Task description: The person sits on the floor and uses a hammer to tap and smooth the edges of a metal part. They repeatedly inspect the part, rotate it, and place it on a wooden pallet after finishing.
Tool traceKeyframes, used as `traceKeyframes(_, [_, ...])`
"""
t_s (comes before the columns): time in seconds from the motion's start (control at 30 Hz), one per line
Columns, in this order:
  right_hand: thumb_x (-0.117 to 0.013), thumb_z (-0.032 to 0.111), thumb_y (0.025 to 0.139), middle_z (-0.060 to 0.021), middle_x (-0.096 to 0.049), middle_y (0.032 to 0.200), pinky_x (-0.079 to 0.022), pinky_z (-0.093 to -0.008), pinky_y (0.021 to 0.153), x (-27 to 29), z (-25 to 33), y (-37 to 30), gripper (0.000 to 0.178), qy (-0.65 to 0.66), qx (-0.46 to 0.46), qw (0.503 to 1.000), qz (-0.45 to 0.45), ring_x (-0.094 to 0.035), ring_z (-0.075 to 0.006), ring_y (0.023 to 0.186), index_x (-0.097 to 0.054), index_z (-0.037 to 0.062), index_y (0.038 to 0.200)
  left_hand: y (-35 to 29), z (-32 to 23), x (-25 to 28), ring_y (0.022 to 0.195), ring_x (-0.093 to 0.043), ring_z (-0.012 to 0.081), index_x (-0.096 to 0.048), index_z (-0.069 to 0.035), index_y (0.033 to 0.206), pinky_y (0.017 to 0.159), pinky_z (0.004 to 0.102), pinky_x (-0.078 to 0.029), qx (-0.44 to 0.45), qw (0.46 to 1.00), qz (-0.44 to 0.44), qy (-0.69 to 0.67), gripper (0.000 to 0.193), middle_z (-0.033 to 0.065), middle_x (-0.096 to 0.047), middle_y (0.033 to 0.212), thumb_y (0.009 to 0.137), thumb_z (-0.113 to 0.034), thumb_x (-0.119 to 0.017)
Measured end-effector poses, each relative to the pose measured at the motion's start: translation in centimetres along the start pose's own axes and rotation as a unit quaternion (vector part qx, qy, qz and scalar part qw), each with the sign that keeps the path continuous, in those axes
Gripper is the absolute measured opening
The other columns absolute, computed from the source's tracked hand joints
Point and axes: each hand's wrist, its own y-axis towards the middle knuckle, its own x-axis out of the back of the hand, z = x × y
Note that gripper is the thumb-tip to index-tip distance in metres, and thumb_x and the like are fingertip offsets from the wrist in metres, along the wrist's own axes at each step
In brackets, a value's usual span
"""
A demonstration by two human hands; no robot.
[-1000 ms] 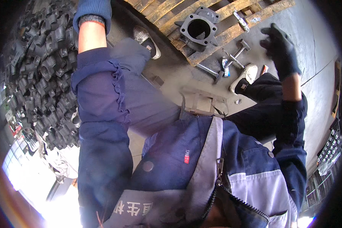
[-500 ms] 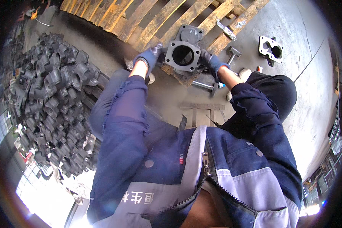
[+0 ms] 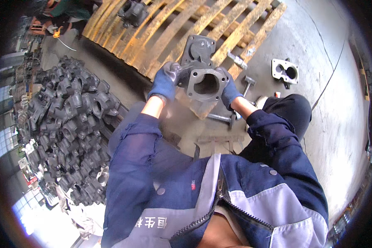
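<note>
A dark grey metal casting [image 3: 201, 50] is between my two gloved hands, tilted, with a four-holed square flange and wide round bore facing up toward me. A second flange is at its far end. My left hand [image 3: 166, 78], in a blue and grey glove, grips the casting's left side with curled fingers. My right hand [image 3: 230, 90], gloved alike, holds the near flange's right edge; its fingertips are partly hidden behind the metal. Below the casting, a wooden block [image 3: 196, 106] shows.
Beyond is a slatted wooden pallet [image 3: 161, 43] with another dark casting [image 3: 133, 13] on it. A hammer [image 3: 248, 84] and a flat flange plate with two holes [image 3: 284, 71] lie right. A large pile of castings [image 3: 70, 132] fills the left. A metal bar [image 3: 220, 118] lies near the block.
The casting has tilted in my hands, so more of its length and far flange shows. The whole view has shifted, bringing more of the pallet and its other casting into sight.
</note>
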Motion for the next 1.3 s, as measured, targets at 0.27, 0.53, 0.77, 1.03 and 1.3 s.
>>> traceKeyframes(0.27, [-0.052, 0.032, 0.097, -0.0056, -0.059, 0.09, -0.045, -0.0302, 0.079, -2.0, 17.9, -0.1, 0.032, -0.265, 0.239, 0.932, 0.067, -0.053, -0.0129, 0.088, -0.058, 0.0011, 0.106, -4.4, -10.9, 9.9, 0.093, -0.064, 0.0402, -0.061, -0.006, 0.112, 0.076, 0.0418, -0.05, -0.219, 0.961, -0.164, -0.038, 0.031, 0.0242, -0.065, 0.095, 0.094, -0.03, -0.056])
traceKeyframes(0.53, [-0.051, 0.027, 0.096, -0.0005, -0.062, 0.077, -0.044, -0.0234, 0.057, -1.3, 16.1, 1.0, 0.03, -0.099, 0.075, 0.991, 0.057, -0.055, -0.007, 0.066, -0.066, 0.0004, 0.096, -2.2, -8.6, 8.1, 0.09, -0.063, 0.0401, -0.063, -0.004, 0.105, 0.072, 0.0408, -0.05, -0.004, 0.998, -0.056, -0.02, 0.026, 0.0248, -0.064, 0.09, 0.091, -0.026, -0.058])
traceKeyframes(0.77, [-0.046, 0.028, 0.096, -0.0018, -0.06, 0.07, -0.042, -0.025, 0.051, -0.3, 12.3, -0.6, 0.034, -0.064, -0.082, 0.994, 0.023, -0.053, -0.0093, 0.057, -0.065, 0.0015, 0.09, -3.9, -6.9, 6.6, 0.074, -0.063, 0.0214, -0.064, 0.0, 0.096, 0.07, 0.0354, -0.049, -0.025, 0.999, 0.015, -0.044, 0.028, 0.0178, -0.066, 0.082, 0.093, -0.025, -0.052])
traceKeyframes(1.03, [-0.062, 0.009, 0.081, -0.0174, -0.065, 0.08, -0.05, -0.0372, 0.054, 5.3, 2.5, -5.6, 0.03, -0.159, -0.181, 0.965, 0.107, -0.064, -0.0241, 0.069, -0.057, -0.0039, 0.108, -5.8, -4.4, 1.9, 0.083, -0.067, 0.0316, -0.063, -0.005, 0.09, 0.067, 0.0396, -0.054, -0.012, 0.977, 0.16, 0.143, 0.029, 0.0186, -0.068, 0.086, 0.095, -0.028, -0.046])
traceKeyframes(1.3, [-0.047, 0.02, 0.093, -0.0092, -0.068, 0.101, -0.047, -0.0333, 0.084, 7.3, -3.4, -9.2, 0.029, 0.097, -0.251, 0.96, 0.071, -0.062, -0.0214, 0.091, -0.06, 0.0012, 0.111, -6.1, -8.2, 0.6, 0.086, -0.066, 0.033, -0.063, -0.001, 0.095, 0.071, 0.0374, -0.053, 0.001, 0.975, 0.221, 0.024, 0.016, 0.018, -0.067, 0.089, 0.09, -0.01, -0.051])
